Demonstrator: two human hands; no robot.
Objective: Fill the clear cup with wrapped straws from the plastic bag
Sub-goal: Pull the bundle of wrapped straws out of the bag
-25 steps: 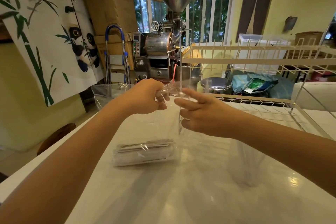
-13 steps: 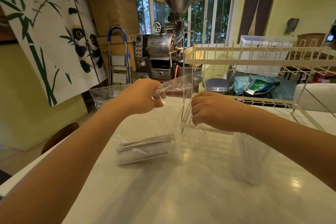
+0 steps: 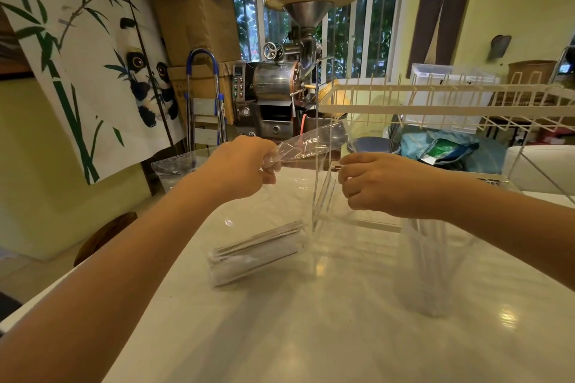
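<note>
A glossy white table (image 3: 311, 336) carries a plastic bag (image 3: 258, 253) of wrapped straws lying flat, a clear cup (image 3: 435, 264) holding straws, and a white wire rack (image 3: 466, 109).

2 hands (image 3: 245, 169) (image 3: 378, 185), 1 plastic bag (image 3: 280, 196), 1 clear cup (image 3: 435, 264).

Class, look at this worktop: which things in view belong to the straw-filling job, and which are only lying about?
Belong to the job:
plastic bag, mouth held by left hand and right hand
wrapped straws in it
clear cup, some straws inside

Lying about:
wire rack
coffee roaster
second clear bag
</note>
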